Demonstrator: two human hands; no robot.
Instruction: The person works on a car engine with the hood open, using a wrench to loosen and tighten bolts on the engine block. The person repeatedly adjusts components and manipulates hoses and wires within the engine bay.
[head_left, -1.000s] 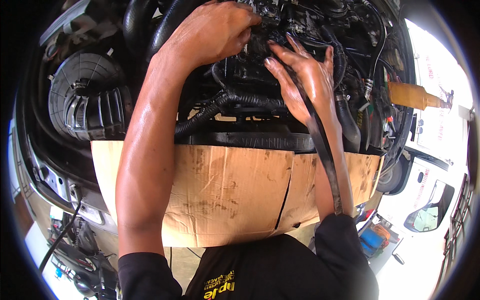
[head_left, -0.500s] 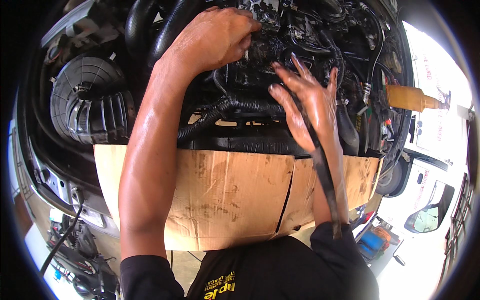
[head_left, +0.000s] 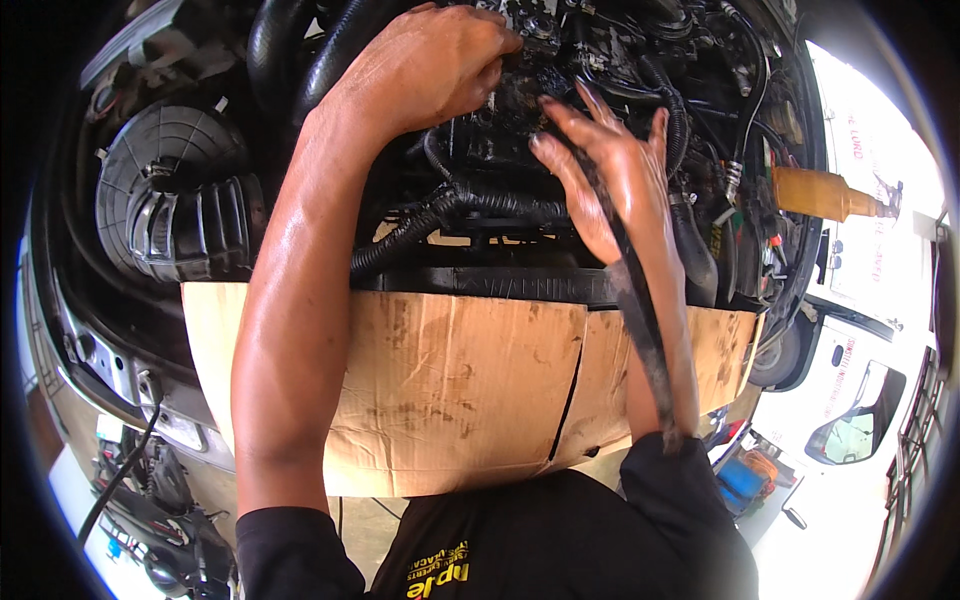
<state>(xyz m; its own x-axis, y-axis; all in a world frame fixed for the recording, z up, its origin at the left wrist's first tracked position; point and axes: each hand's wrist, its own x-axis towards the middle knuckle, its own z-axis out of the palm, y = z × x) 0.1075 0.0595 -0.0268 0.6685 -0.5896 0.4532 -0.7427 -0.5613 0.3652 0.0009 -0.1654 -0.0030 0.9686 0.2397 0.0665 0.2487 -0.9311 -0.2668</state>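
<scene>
My left hand (head_left: 450, 70) is curled at the top of the dark, grimy engine (head_left: 540, 55); what its fingertips hold is hidden. My right hand (head_left: 610, 180), greasy at the fingertips, is just right of it with fingers spread over the engine. A long dark strip (head_left: 645, 330), too unclear to identify, runs from between its thumb and index finger down along my forearm to the sleeve. Ribbed hoses (head_left: 500, 208) cross below my hands.
A cardboard sheet (head_left: 450, 390) covers the front edge of the bay. A round air housing (head_left: 160, 180) is at left. A yellow bottle (head_left: 820, 192) is at right, near a white vehicle (head_left: 790, 420). A black motorcycle (head_left: 160, 520) shows at lower left.
Both hands dipped slightly half a second ago and have risen again to about where they were a second ago. The dark strip moved with my right forearm.
</scene>
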